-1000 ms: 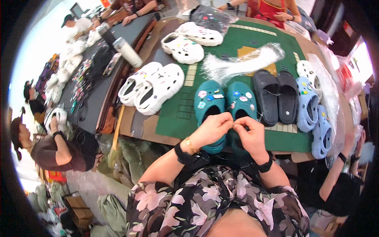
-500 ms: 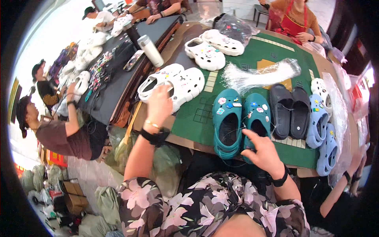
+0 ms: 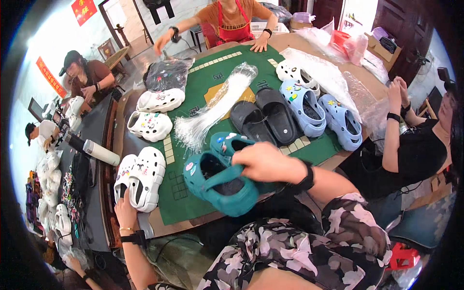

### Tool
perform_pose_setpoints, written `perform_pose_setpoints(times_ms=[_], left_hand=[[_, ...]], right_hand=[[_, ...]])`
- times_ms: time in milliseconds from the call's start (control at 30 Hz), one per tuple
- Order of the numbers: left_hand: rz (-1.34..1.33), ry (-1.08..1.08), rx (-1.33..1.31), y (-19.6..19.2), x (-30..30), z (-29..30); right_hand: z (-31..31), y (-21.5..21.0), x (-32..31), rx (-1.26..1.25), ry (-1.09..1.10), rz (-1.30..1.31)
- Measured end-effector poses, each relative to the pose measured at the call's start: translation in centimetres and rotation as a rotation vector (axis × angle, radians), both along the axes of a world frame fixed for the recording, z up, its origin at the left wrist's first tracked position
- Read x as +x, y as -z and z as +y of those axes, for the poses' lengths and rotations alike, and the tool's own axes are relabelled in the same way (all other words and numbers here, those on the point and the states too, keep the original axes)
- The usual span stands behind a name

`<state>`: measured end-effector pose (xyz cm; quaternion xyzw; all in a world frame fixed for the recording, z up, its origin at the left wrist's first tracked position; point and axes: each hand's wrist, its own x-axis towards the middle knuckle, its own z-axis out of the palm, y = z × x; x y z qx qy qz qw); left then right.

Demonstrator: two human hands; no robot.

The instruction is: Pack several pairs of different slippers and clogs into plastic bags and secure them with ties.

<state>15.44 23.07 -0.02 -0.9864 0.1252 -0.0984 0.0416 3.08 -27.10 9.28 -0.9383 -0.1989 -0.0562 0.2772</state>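
My right hand (image 3: pixel 263 163) is closed around the heel straps of the teal clogs (image 3: pixel 228 199), which tilt at the table's front edge. Colourful charms dot their toes. At the left, a pair of white chunky clogs (image 3: pixel 148 179) stands with toes pointing away. My left hand (image 3: pixel 125 212) is at the heel of the left one, its fingers curled against the shoe and partly hidden. Just beyond the teal pair lie black slides (image 3: pixel 275 116). Blue clogs (image 3: pixel 309 113) with star charms sit farther right, beside a white clog (image 3: pixel 295 76).
A bundle of clear plastic ties (image 3: pixel 217 104) lies on the green mat (image 3: pixel 193 210). Another white pair (image 3: pixel 151 125) and a bag of charms (image 3: pixel 169 75) are at the far left. A co-worker in a red apron (image 3: pixel 234 24) reaches over the far edge; another person (image 3: pixel 420 145) sits right.
The view has turned to the right. My right hand has taken hold of the teal clogs and tilted them. My left hand has moved to the white clog's heel.
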Motion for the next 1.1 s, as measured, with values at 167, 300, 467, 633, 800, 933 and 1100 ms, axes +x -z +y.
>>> perform_pose_setpoints(times_ms=[167, 300, 467, 633, 800, 933, 1100], left_hand=[[0.034, 0.206, -0.247, 0.3, -1.7, 0.1], [0.09, 0.226, -0.297, -0.6, -2.2, -0.1], [0.128, 0.15, -0.269, -1.5, -1.1, -2.3], [0.14, 0.307, 0.052, -0.1, -1.4, -1.1], [0.092, 0.162, -0.423, -2.6, -3.2, -4.4], [0.065, 0.126, -0.539, -4.2, -3.5, -5.7], [0.064, 0.104, -0.675, -7.1, -4.8, -9.1]], right_hand=[[-7.2, -5.5, 0.2, 0.094, 0.048, -0.281], [-11.5, -8.1, 3.0, -0.193, 0.221, -0.586], [-20.1, -7.4, 9.4, -0.537, 0.365, -0.842], [-25.8, 1.3, 15.4, -0.927, 0.548, -0.494], [-24.8, 3.7, 14.6, -0.762, 0.663, -0.174], [-23.4, 3.3, 13.7, -0.634, 0.682, -0.294], [-20.0, 3.2, 11.9, 0.245, 0.611, -0.335]])
